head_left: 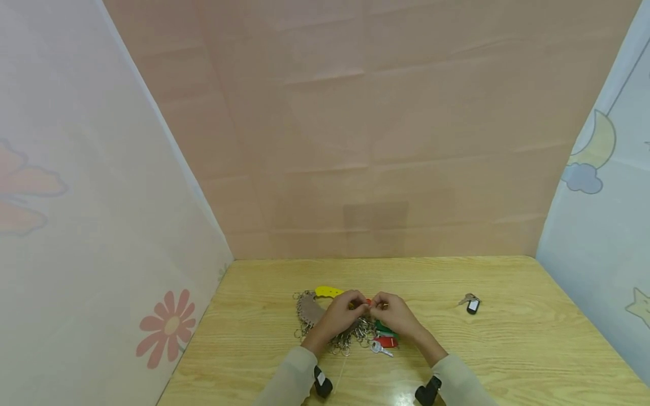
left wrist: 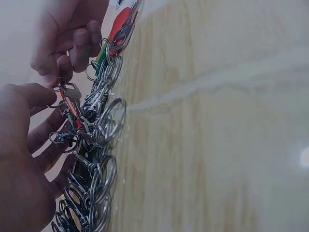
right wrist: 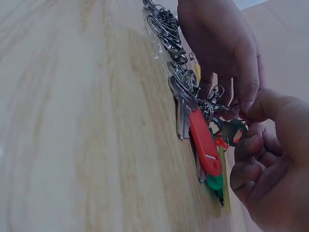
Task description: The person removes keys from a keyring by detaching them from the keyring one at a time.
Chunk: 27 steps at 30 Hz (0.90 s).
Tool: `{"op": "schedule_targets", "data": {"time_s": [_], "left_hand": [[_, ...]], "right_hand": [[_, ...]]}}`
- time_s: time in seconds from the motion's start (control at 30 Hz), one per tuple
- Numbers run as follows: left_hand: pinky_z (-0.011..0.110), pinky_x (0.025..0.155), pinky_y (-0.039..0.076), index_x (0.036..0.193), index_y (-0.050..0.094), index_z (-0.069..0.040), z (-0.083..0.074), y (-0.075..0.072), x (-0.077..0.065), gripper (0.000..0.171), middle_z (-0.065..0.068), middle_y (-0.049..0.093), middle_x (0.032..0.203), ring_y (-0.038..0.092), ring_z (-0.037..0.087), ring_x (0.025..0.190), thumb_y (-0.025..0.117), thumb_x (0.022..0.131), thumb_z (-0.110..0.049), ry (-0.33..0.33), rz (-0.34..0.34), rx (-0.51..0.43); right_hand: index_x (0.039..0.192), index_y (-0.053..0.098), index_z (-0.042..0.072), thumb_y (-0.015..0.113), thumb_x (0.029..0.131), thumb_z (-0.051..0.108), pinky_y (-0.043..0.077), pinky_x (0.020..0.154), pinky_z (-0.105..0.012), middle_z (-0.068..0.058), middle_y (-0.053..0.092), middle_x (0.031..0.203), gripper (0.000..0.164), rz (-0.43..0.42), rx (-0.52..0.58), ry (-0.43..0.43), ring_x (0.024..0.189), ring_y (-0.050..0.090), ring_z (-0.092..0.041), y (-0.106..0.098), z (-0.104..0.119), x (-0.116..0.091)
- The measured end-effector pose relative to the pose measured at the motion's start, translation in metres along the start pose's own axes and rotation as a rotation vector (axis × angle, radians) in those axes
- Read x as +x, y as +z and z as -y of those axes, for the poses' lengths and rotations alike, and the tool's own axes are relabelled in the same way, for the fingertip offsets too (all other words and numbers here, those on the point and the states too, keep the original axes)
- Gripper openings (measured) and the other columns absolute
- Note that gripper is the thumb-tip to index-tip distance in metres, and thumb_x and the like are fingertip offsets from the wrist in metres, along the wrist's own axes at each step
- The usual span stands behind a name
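1. Closely together, the left hand (head_left: 347, 309) and right hand (head_left: 398, 317) pinch a key (right wrist: 225, 128), thumbs nearly against forefingers.
2. It sits at their fingertips, just over the clips (right wrist: 168, 32).
3. A red tag (head_left: 387, 342) lies near; a black tag (head_left: 473, 307), well apart.

Both hands (head_left: 398, 317) bare; pale beige sleeves (head_left: 290, 376); black wrist cameras (head_left: 428, 391), left one bearing white patch (head_left: 321, 378).

Indoor booth (head_left: 315, 129): printed walls (head_left: 101, 169), wooden table (head_left: 244, 338)
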<state>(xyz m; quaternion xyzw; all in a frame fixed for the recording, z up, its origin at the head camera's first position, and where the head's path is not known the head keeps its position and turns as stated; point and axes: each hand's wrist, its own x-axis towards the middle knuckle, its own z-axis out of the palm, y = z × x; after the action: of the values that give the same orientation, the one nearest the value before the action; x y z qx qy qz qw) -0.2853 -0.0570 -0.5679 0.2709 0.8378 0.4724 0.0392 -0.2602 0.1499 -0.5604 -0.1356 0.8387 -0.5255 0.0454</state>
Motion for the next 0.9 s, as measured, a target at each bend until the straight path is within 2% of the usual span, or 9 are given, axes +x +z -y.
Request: {"op": "schedule_targets", "data": {"time_s": [0.17,0.4,0.67,0.9], "left_hand": [[0.027,0.087,0.055,0.105,0.072,-0.022,0.0000,0.0009,0.0004,0.012,-0.004,0.071,0.105,0.064,0.004,0.095,0.062,0.110,-0.028,-0.004,-0.006,-0.017],[0.027,0.085,0.055,0.104,0.072,-0.021,-0.0011,0.0001,0.0001,0.013,-0.004,0.073,0.104,0.065,0.003,0.093,0.063,0.109,-0.030,-0.020,-0.014,-0.025],[0.026,0.080,0.055,0.105,0.071,-0.020,0.0002,0.0007,0.0000,0.013,-0.003,0.073,0.102,0.065,0.003,0.087,0.063,0.110,-0.028,-0.039,-0.009,-0.036],[0.026,0.078,0.054,0.106,0.070,-0.019,0.0027,0.0018,0.0001,0.012,-0.003,0.072,0.102,0.062,0.002,0.083,0.061,0.110,-0.024,-0.028,-0.002,-0.032]], "right_hand": [[0.100,0.069,0.007,0.066,0.104,0.011,0.049,0.065,-0.024,-0.005,0.066,0.090,0.006,-0.006,-0.002,-0.022,0.075,0.059,-0.010,0.0007,-0.0016,0.0002],[0.101,0.070,0.005,0.067,0.104,0.011,0.050,0.073,-0.024,-0.004,0.065,0.093,0.008,0.001,0.005,-0.061,0.081,0.058,-0.009,0.0002,0.0001,-0.0015],[0.103,0.068,0.003,0.065,0.106,0.013,0.049,0.069,-0.024,-0.009,0.067,0.099,0.011,0.018,0.028,-0.042,0.081,0.060,-0.013,-0.0014,0.0009,-0.0032],[0.100,0.066,0.005,0.067,0.106,0.020,0.049,0.067,-0.024,-0.009,0.065,0.095,0.017,0.023,0.024,-0.019,0.079,0.061,-0.016,-0.0016,0.0015,-0.0038]]}}
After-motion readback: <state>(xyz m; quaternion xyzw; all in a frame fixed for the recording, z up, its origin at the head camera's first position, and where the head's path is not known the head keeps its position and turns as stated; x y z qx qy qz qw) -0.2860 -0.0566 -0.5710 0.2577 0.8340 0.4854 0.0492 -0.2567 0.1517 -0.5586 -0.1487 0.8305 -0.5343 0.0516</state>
